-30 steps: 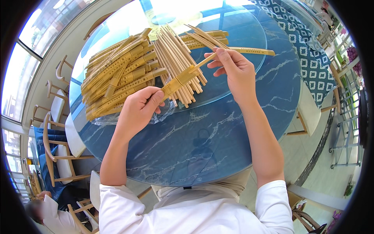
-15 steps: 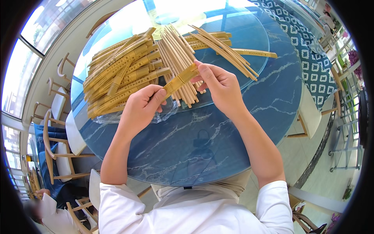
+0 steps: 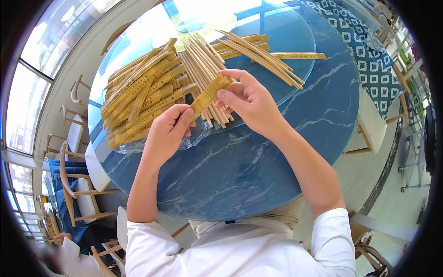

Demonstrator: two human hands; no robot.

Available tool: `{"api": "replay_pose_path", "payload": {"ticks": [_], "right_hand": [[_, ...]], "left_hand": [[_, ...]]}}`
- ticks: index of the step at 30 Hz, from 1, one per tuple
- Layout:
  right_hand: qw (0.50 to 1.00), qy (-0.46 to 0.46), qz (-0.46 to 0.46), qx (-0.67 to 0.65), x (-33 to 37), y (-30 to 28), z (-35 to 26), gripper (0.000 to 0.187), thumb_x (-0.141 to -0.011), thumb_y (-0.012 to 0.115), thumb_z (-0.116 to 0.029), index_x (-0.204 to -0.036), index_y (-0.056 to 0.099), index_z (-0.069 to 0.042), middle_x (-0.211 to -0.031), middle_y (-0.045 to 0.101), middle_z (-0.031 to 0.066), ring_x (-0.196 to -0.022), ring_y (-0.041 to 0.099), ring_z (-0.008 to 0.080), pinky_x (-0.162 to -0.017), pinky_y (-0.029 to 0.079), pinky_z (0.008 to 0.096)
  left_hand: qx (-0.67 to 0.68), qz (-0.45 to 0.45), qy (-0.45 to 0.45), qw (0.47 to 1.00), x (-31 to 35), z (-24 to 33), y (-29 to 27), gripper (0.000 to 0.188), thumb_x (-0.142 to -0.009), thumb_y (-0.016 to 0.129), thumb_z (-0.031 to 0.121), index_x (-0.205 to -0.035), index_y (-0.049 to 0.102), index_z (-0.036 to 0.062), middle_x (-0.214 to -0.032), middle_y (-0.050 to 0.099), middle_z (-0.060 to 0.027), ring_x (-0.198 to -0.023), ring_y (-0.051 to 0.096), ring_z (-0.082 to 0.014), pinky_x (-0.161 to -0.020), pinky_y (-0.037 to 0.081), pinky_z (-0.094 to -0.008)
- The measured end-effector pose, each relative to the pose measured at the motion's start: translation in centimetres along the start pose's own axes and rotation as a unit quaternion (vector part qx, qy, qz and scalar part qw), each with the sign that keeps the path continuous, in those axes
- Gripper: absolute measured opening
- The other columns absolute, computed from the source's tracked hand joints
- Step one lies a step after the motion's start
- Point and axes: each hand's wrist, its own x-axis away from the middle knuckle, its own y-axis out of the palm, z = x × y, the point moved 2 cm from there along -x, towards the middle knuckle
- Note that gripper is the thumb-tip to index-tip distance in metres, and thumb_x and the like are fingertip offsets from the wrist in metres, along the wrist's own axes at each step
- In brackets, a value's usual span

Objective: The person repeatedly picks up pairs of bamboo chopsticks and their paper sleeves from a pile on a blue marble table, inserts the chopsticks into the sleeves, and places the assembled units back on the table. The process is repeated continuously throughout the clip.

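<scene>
A gold paper chopstick sleeve [image 3: 207, 95] slants between my hands, above the near ends of some loose chopsticks. Its lower end is pinched by the thumb and fingers of my left hand [image 3: 169, 128]. At the upper end, my right hand [image 3: 249, 100] grips the sleeve, index finger over the tip and thumb at its right edge. Bare wooden chopsticks [image 3: 201, 60] lie in a bundle just behind the sleeve. To the left is a large heap of gold printed chopstick sleeves [image 3: 143, 87]. Whether the held sleeve has chopsticks inside, I cannot tell.
A clear plastic bag [image 3: 194, 140] lies under the heap's near edge. Further right, several chopsticks [image 3: 265, 60] rest across more gold sleeves [image 3: 295, 56]. Everything lies on a round glass turntable [image 3: 302, 69] over a blue marbled table [image 3: 258, 171]. Wooden chairs [image 3: 69, 184] stand around; a person sits lower left.
My right thumb has shifted from the face of the sleeve's upper end to its right edge, and the index finger now reaches over the tip. My left hand keeps its pinch. The whole view has shifted slightly.
</scene>
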Motion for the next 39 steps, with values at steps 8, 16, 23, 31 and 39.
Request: {"api": "replay_pose_path", "payload": {"ticks": [8,16,23,31,39], "right_hand": [[0.998,0.042,-0.015,-0.033,-1.1,-2.4,-0.9,0.022,-0.106,0.067,-0.021,-0.112,0.068,0.000,-0.070,0.057,-0.0032,-0.059,0.049,0.0026,-0.052,0.039,0.0206],[0.998,0.018,0.057,-0.001,-1.0,-3.5,-2.2,0.022,-0.108,0.062,-0.023,-0.111,0.072,-0.004,-0.068,0.058,-0.0021,-0.058,0.051,0.0046,-0.054,0.041,0.0210],[0.998,0.023,0.052,0.035,-1.0,-2.9,-1.9,0.023,-0.107,0.063,-0.025,-0.110,0.072,-0.004,-0.069,0.060,-0.0027,-0.059,0.051,0.0025,-0.054,0.040,0.0196],[0.998,0.038,0.036,0.045,-1.0,-3.0,-1.4,0.021,-0.108,0.060,-0.021,-0.108,0.071,-0.003,-0.074,0.062,-0.0021,-0.064,0.054,0.0042,-0.059,0.045,0.0204],[0.895,-0.237,-0.009,0.379,0.4,-0.4,0.8,0.008,-0.094,0.074,-0.008,-0.099,0.071,-0.002,-0.090,0.071,0.0107,-0.087,0.067,0.0280,-0.077,0.056,0.0369]], "left_hand": [[-0.148,0.017,0.065,0.987,1.1,1.1,1.0,0.024,-0.099,0.074,0.013,-0.119,0.068,0.0014,-0.090,0.070,-0.0029,-0.079,0.065,-0.0117,-0.072,0.052,-0.0254],[-0.435,0.321,0.298,0.787,0.3,1.7,-3.2,0.012,-0.096,0.075,0.015,-0.106,0.074,0.0082,-0.109,0.078,-0.0066,-0.102,0.073,-0.0258,-0.100,0.052,-0.0410],[-0.516,0.412,0.229,0.715,-4.9,-3.4,-12.8,0.030,-0.108,0.058,0.026,-0.130,0.074,0.0139,-0.131,0.074,-0.0030,-0.123,0.067,-0.0218,-0.126,0.026,-0.0483],[-0.462,0.364,0.155,0.794,-4.7,-4.8,-12.0,0.053,-0.108,0.052,0.049,-0.143,0.065,0.0121,-0.146,0.064,-0.0117,-0.141,0.055,-0.0299,-0.129,0.021,-0.0491],[-0.398,0.207,0.215,0.868,0.4,1.6,-4.8,0.023,-0.099,0.070,0.021,-0.114,0.073,0.0047,-0.111,0.074,-0.0119,-0.108,0.068,-0.0312,-0.096,0.052,-0.0423]]}}
